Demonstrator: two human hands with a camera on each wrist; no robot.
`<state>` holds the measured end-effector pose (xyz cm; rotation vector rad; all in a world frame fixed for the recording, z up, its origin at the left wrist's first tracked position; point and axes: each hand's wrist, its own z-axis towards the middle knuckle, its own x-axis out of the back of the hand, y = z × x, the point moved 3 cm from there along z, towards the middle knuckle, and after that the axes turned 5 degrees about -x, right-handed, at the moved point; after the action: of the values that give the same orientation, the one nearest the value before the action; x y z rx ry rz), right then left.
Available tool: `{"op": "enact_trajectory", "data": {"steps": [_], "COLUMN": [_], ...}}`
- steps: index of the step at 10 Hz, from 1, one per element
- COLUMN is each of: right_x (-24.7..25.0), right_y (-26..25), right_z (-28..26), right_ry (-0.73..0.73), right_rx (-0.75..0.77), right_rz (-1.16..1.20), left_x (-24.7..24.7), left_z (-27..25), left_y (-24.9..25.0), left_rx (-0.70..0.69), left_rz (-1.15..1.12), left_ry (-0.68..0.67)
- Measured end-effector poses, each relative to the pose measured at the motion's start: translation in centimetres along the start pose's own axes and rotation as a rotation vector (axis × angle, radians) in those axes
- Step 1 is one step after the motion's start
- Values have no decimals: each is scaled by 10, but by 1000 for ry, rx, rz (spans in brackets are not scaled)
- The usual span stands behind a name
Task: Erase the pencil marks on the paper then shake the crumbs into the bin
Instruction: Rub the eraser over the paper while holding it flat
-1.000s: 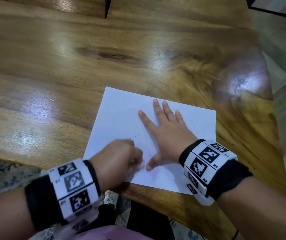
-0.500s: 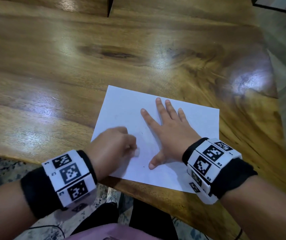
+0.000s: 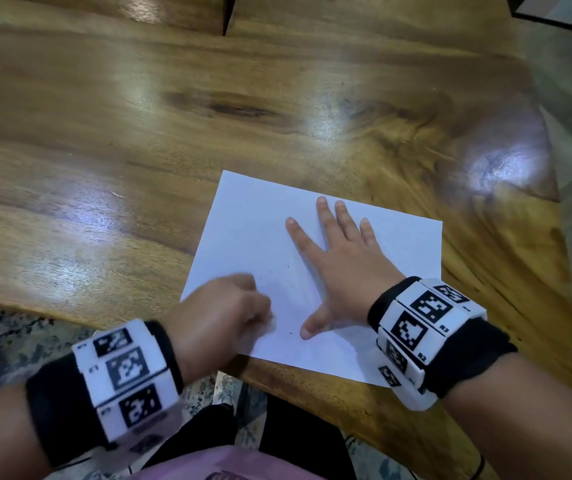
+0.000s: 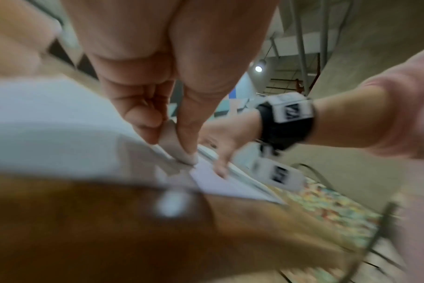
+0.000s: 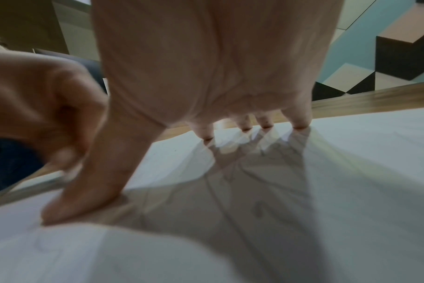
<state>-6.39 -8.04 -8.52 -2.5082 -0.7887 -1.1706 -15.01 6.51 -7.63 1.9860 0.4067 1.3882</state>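
White paper [image 3: 249,237], one sheet, lies flat on the wooden table [image 3: 104,133] near its front edge, directly before the person. Its long axis runs from near left to far right, and its near corner slightly overhangs the table edge. Faint pencil marks [image 3: 277,282] and a few dark crumbs show in the near-left part of the sheet, between the two hands.

Left hand [image 3: 222,317]: curled into a loose fist over the near-left part of the sheet. The left wrist view shows thumb and forefinger pinching a small pale eraser [image 4: 179,149], its tip pressed to the paper. The hand is blurred, which suggests rubbing strokes; the erasing step is judged to be under way.

Right hand [image 3: 343,268]: laid flat on the middle of the sheet, fingers straight and spread, thumb stretched toward the left hand. It grips nothing and pins the paper. The right wrist view shows the fingertips [image 5: 300,122] bearing on the sheet, with more faint pencil strokes beneath and beside the palm.

Key relation: the remaining marks lie just ahead and to the right of the eraser, so the left hand is the nearer; those under the right palm probably require that hand to shift. No bin is visible in any view.
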Motion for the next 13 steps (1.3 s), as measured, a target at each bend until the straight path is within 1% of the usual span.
{"op": "enact_trajectory", "data": {"steps": [1, 2, 3, 4, 5, 6, 7, 8, 9, 10, 11, 12, 13], "right_x": [0, 0, -1, -1, 0, -1, -1, -2, -2, -1, -1, -3, -5], "right_y": [1, 0, 0, 0, 0, 1, 1, 1, 1, 1, 1, 1, 4], "right_z": [0, 1, 1, 1, 1, 1, 1, 2, 2, 2, 1, 1, 1], "right_ry": [4, 11, 6, 5, 5, 5, 0, 0, 4, 3, 9, 23, 47], "right_rx": [-1, 1, -1, -1, 2, 3, 5, 9, 10, 12, 14, 24, 54], "right_rz": [6, 10, 8, 7, 6, 6, 5, 10, 18, 24, 35, 51, 114], "left_x": [-1, 21, 9, -2, 16, 15, 5, 20, 34, 22, 8, 12, 18], "left_z": [-4, 6, -1, -7, 3, 2, -10, 0, 14, 10, 4, 11, 16], "left_y": [2, -20, -12, -7, -20, -20, -13, -24, -29, -16, -8, -11, -8], "left_rx": [4, 57, 33, 27, 48, 27, 32, 77, 74, 43, 55, 67, 62], "left_rz": [-4, 52, 15, -19, 51, 32, -30, 16, 103, 60, 24, 24, 50], "left_ry": [-87, 146, 58, -111, 53, 94, -86, 3, 182, 106, 38, 84, 87]}}
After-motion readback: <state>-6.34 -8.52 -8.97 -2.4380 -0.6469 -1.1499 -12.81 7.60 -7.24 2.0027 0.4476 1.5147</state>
